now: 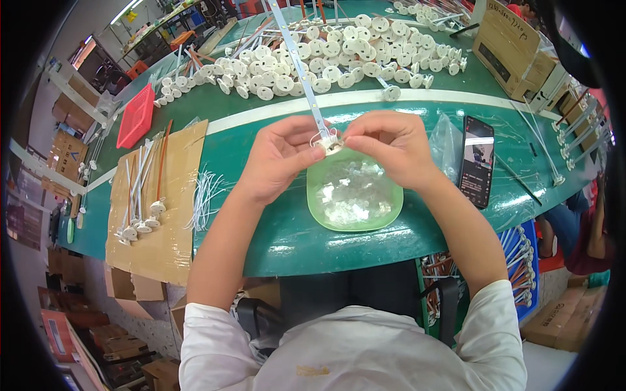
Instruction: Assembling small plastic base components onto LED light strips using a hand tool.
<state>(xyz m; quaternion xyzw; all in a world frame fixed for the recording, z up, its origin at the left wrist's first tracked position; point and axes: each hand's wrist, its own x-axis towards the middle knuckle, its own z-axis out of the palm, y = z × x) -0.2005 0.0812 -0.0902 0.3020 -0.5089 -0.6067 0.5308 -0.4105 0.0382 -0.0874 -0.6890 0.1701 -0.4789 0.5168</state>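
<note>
My left hand point(277, 159) is closed round the lower end of a long, thin LED light strip point(301, 72), which stands up and leans away to the left. At its bottom sits a small white round base point(331, 144) with thin white wires curling beside it. My right hand point(394, 146) pinches at the right edge of that base; whatever lies between its fingertips is too small to make out. Just below both hands is a light green plastic bowl point(355, 226) holding many small, shiny clear pieces point(349, 195).
A big heap of white round-based strips point(345, 55) lies across the far table. To the left are cardboard point(176, 215) with several strips, loose white wires point(205, 195) and a red basket point(137, 116). Rightward lie a phone point(477, 163), a clear bag point(445, 143) and a cardboard box point(512, 49).
</note>
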